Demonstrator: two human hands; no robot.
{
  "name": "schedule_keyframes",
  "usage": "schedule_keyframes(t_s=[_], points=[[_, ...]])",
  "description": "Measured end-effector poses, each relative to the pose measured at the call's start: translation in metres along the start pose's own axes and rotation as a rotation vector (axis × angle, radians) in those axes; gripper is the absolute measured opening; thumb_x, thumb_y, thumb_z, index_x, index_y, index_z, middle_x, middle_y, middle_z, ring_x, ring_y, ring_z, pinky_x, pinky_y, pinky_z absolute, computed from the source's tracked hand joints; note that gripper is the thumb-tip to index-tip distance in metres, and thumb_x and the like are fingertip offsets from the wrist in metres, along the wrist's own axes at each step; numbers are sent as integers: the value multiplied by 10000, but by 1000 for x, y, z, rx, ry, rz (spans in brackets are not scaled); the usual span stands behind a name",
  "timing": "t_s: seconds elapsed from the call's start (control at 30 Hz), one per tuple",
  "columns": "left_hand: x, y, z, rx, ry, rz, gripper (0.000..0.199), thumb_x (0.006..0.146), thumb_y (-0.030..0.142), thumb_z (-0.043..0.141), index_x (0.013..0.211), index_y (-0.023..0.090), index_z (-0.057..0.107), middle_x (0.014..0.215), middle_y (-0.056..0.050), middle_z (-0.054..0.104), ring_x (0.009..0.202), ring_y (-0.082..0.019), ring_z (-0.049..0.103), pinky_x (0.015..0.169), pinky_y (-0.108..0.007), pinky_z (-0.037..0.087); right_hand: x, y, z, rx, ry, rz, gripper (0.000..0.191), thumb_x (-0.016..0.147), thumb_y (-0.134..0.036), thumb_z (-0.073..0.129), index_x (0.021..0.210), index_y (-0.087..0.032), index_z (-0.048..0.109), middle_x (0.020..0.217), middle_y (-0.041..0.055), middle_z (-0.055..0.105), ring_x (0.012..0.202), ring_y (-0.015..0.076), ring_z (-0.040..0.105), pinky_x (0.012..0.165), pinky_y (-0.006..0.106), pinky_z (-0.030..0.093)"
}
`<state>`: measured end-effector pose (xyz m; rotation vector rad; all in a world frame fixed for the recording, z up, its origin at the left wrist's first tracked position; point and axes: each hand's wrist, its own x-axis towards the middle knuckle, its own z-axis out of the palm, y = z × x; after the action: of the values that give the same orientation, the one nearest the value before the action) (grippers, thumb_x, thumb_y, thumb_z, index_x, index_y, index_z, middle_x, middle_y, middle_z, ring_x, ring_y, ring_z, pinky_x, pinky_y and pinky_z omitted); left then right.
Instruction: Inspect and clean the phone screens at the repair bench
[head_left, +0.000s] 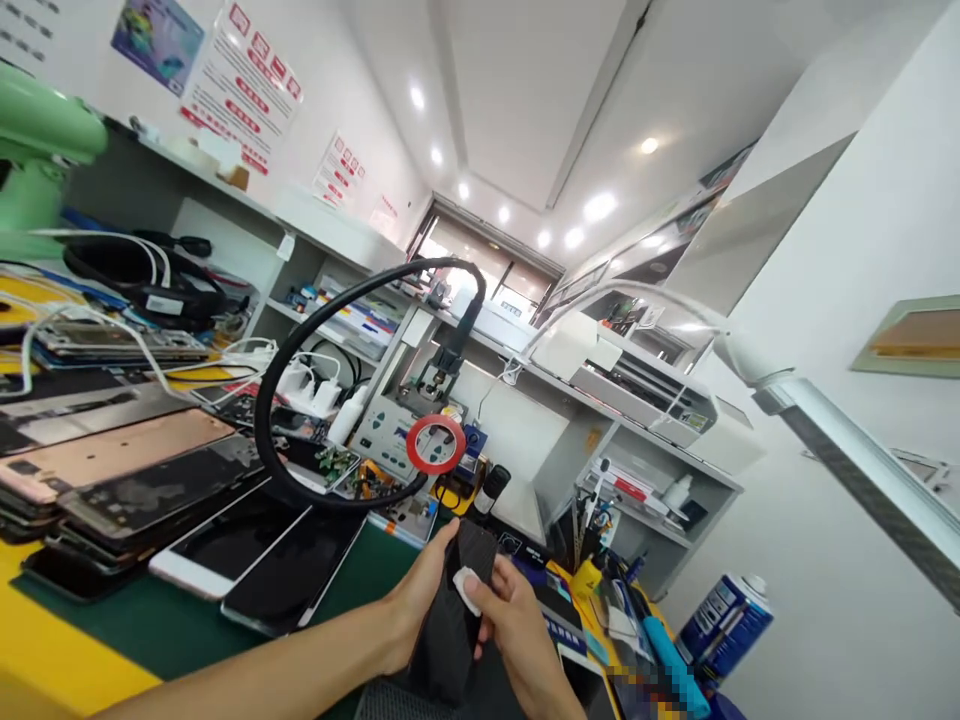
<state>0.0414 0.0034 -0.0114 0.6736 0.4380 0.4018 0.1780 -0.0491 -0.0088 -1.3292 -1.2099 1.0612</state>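
Note:
A dark, phone-shaped slab [444, 645] is held up over the near part of the bench; it looks like a mobile phone. My left hand [417, 602] grips it along its left side, thumb near the top edge. With my right hand [517, 617] I pinch a small white wad of tissue or cloth [466, 591] and press it on the slab's face, while other fingers curl at the right edge. A white-framed phone [232, 535] and a black-screened phone [289, 575] lie on the green mat to the left.
Stacked phone parts [150, 490] fill the left of the bench. A black hose [262, 400] arches from the soldering station [382, 430], near a red tape roll [436, 444]. A blue spray can [724, 630] stands at right, under a lamp arm [862, 480].

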Motion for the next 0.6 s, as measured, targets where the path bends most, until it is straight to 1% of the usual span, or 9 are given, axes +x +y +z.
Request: schedule_keyframes(t_s=[0.07,0.13,0.23,0.3,0.37,0.43,0.47,0.53,0.6], points=[[-5,0,2,-14,-6,22,818,741,881,355,760,135,691,601,-152,663,510,-236,623,550,-315,518,4,5,1,-19,28,-22,696,701,-625,791,1147,-135,580,948,57,678,409,20,404,364,181,371],[-13,2,8,-20,-14,59,741,763,841,425,775,149,692,608,-139,675,531,-232,638,580,-308,535,7,8,1,-39,48,-30,704,695,-700,752,1089,-138,594,777,11,638,388,30,386,351,179,339],[-25,5,20,-30,-9,66,657,825,763,451,816,156,701,605,-135,685,520,-238,648,575,-309,539,13,12,-1,-78,76,-24,696,682,-794,684,958,-162,596,521,-55,469,362,68,393,345,179,287],[-27,6,27,-55,19,54,637,862,721,430,861,149,710,569,-128,672,479,-252,638,537,-322,527,19,16,-3,-114,102,-11,704,653,-852,644,839,-178,566,437,-71,372,342,89,399,343,185,261],[-23,5,30,-108,46,86,575,883,657,468,941,142,718,556,-111,669,472,-262,644,509,-325,518,26,22,-4,-138,144,5,741,608,-905,613,755,-183,537,418,-69,345,335,88,381,349,195,251],[-17,4,29,-180,40,145,497,886,579,537,1050,143,710,611,-102,699,539,-274,686,524,-328,533,35,28,-3,-127,212,10,776,539,-932,621,696,-176,534,440,-53,372,355,80,365,368,206,253],[-14,4,28,-208,35,167,474,886,541,564,1109,145,698,658,-102,719,593,-282,710,556,-338,552,39,30,-1,-97,260,3,785,506,-933,635,673,-172,541,462,-39,402,381,83,383,389,212,275],[-11,5,26,-226,65,185,474,885,489,602,1210,150,665,763,-105,752,719,-301,743,658,-374,590,44,34,2,-3,335,-30,779,471,-917,668,637,-164,560,520,-1,481,468,114,473,465,234,367],[-12,9,26,-212,118,170,512,882,469,627,1279,145,634,849,-114,767,825,-313,751,760,-401,602,46,35,6,84,365,-55,757,474,-891,695,632,-158,589,582,32,553,580,162,567,584,267,462]])
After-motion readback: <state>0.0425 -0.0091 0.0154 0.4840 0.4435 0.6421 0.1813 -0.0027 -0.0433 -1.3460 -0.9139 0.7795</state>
